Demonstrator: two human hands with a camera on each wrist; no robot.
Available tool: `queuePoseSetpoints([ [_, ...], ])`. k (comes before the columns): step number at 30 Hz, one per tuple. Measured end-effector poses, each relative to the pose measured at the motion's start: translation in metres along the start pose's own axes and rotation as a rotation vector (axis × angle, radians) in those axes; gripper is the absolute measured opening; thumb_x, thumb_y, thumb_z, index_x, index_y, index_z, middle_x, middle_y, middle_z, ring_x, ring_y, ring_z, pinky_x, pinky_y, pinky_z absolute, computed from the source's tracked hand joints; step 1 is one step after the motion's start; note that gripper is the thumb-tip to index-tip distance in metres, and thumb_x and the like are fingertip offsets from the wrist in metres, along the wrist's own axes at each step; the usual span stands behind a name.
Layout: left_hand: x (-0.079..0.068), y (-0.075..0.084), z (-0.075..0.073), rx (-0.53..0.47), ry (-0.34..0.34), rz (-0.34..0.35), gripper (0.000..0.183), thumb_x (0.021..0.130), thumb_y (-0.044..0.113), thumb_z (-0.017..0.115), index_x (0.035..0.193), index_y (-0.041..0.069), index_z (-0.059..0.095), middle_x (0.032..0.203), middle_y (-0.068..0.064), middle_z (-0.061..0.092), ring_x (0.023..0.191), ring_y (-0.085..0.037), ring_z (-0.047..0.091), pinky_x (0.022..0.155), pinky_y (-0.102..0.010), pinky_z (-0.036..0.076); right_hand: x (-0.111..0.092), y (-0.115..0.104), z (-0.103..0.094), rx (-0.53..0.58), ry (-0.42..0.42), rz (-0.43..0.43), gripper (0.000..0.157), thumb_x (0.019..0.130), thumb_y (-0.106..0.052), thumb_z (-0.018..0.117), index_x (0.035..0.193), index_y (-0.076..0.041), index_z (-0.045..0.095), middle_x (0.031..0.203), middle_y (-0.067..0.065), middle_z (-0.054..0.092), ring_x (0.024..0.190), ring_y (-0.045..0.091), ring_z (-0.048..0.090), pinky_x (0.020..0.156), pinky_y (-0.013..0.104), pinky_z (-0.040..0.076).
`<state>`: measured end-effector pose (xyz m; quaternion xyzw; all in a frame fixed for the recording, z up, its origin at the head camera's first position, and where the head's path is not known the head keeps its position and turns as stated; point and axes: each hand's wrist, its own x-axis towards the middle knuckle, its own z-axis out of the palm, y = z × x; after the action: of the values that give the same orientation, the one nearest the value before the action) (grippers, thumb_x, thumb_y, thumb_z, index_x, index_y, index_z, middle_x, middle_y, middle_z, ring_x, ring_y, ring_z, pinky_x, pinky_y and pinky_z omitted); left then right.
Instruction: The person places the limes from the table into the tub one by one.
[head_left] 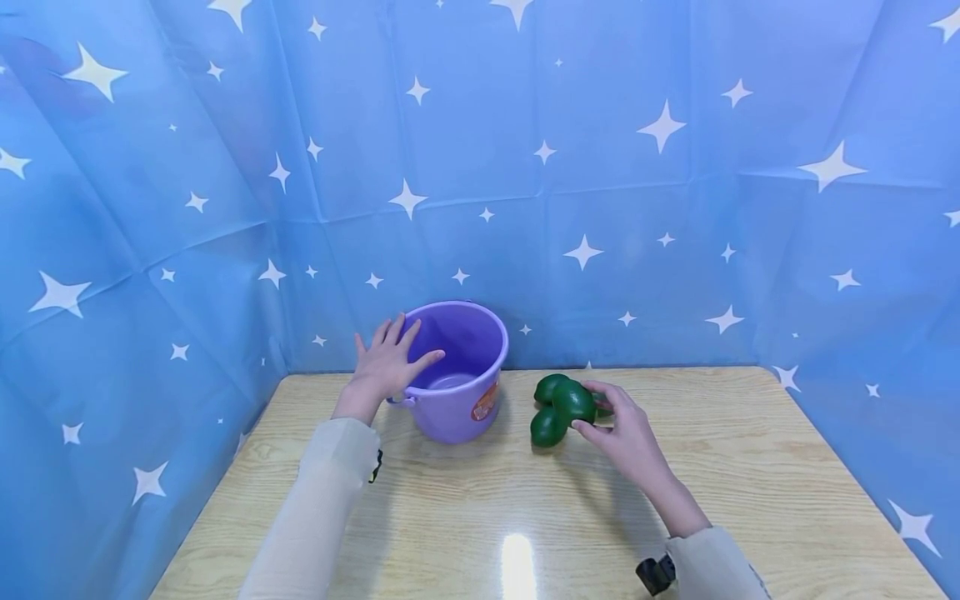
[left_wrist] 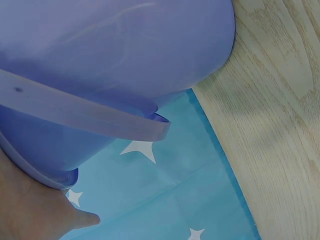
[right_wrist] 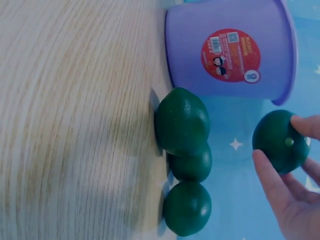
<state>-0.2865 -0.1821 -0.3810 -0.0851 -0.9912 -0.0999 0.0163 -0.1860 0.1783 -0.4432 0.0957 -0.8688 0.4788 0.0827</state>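
A purple bucket (head_left: 450, 417) stands upright at the back of the table. My left hand (head_left: 386, 367) is at its left rim with fingers spread and straight, the thumb reaching over the opening. The bucket's handle (left_wrist: 85, 112) hangs down the side in the left wrist view. To the right of the bucket, my right hand (head_left: 626, 433) holds a green lime (right_wrist: 277, 142) between thumb and fingers, raised off the table. Three more limes lie close together on the wood: one in front (right_wrist: 182, 122), one in the middle (right_wrist: 192, 162) and one at the end (right_wrist: 187, 208).
The light wooden table (head_left: 450, 517) reaches back to a blue curtain (head_left: 480, 167) with white stars, which also hangs along both sides. A red round label (right_wrist: 231, 55) is on the bucket's wall. A black strap piece (head_left: 656, 575) sits at the right cuff.
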Motion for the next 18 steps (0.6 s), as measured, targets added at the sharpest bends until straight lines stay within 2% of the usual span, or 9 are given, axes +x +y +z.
queuePoseSetpoints([
  [18, 0.0003, -0.0003, 0.0008, 0.003, 0.008, 0.002, 0.092, 0.090, 0.081, 0.030, 0.161, 0.024, 0.017, 0.170, -0.009, 0.009, 0.156, -0.039, 0.007, 0.116, -0.075, -0.006, 0.0003, -0.0064, 0.0001, -0.010, 0.009, -0.020, 0.056, 0.089, -0.009, 0.075, 0.139, -0.003, 0.051, 0.136, 0.021, 0.054, 0.118, 0.040, 0.061, 0.077, 0.031, 0.061],
])
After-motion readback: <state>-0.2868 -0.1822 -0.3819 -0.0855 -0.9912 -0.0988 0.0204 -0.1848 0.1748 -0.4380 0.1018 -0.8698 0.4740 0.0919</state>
